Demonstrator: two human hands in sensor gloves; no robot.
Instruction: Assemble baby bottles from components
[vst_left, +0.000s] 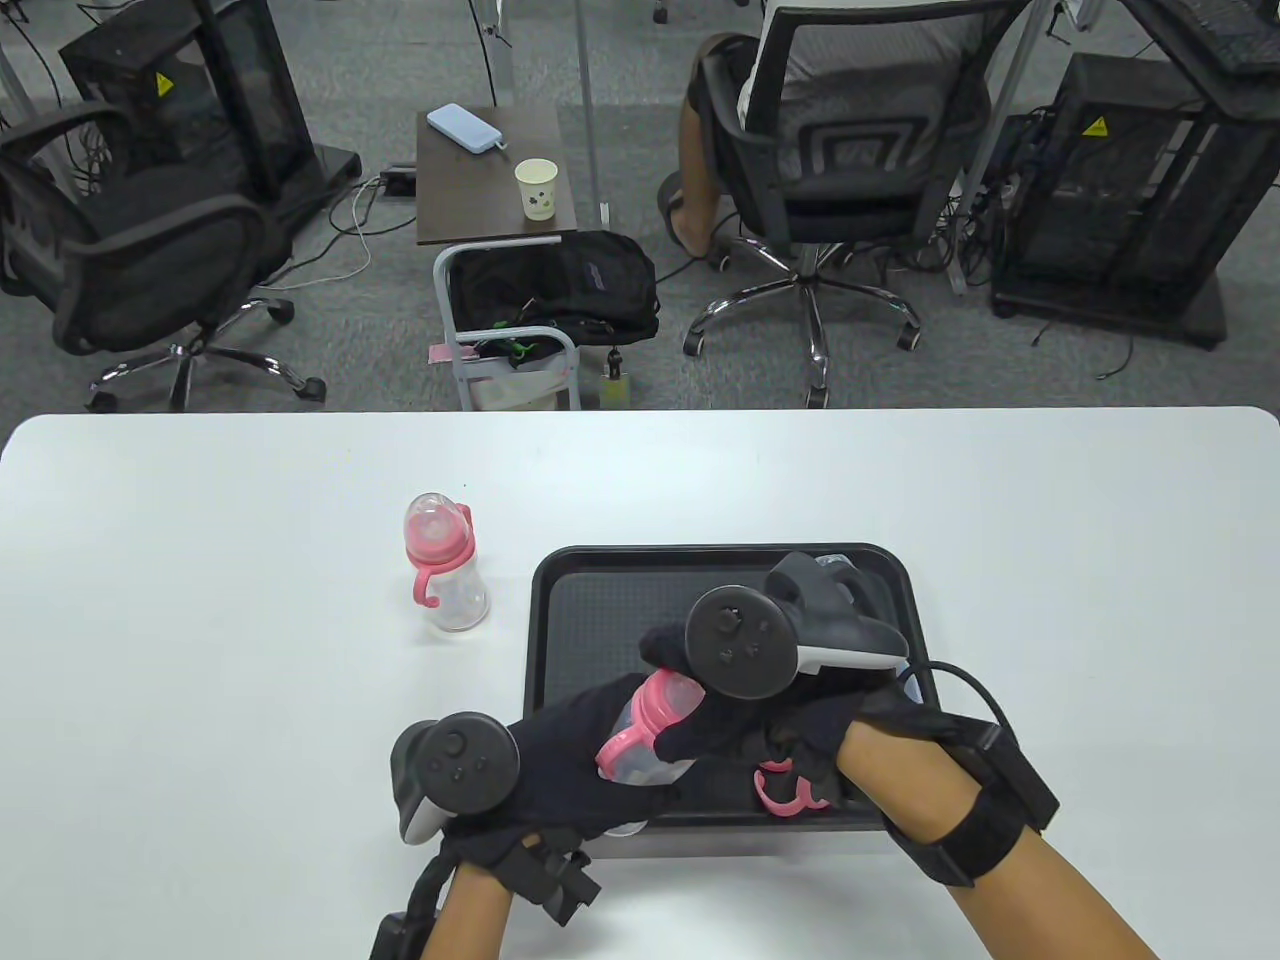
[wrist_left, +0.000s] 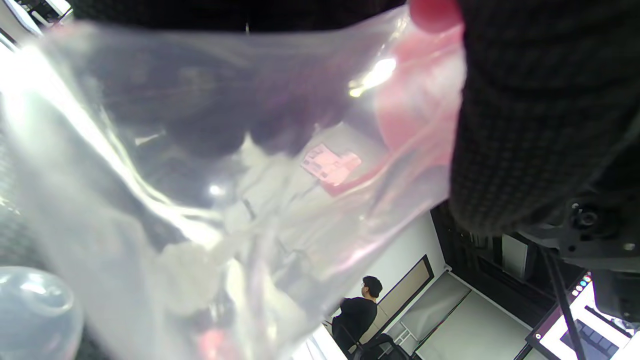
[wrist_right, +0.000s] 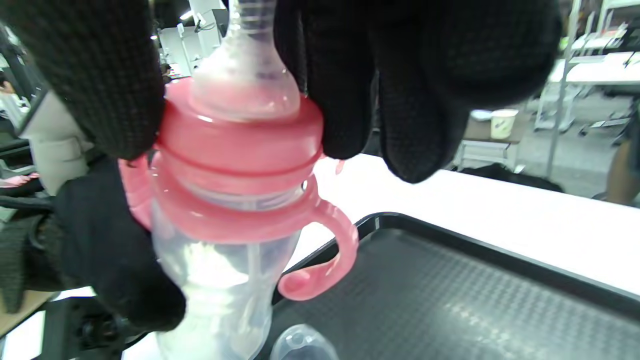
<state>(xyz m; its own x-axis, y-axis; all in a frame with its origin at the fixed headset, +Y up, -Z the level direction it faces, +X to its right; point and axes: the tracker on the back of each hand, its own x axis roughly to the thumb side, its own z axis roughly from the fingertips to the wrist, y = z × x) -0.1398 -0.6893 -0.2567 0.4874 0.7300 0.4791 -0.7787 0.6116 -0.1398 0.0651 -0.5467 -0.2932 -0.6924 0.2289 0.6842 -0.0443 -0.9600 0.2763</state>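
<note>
Both gloved hands meet over the near edge of the black textured plastic tray (vst_left: 560, 610) on the white desk (vst_left: 200, 560). The left hand (vst_left: 560, 760) wraps the clear body of a translucent baby bottle with a pink screw collar and pink handle ring (wrist_right: 235, 200), its grip pressed around the bottle from below. The right hand (wrist_right: 350, 75) pinches the pink collar between thumb and fingers (wrist_right: 425, 100), just under the clear silicone teat (wrist_right: 245, 75). A loose pink handle ring (vst_left: 785, 790) lies on the tray beside the right wrist, and a clear domed cap (wrist_right: 300, 345) sits on the tray below the bottle. 1 assembled pink-collared bottle with a clear cap (vst_left: 445, 565) stands upright on the desk, left of the tray.
</note>
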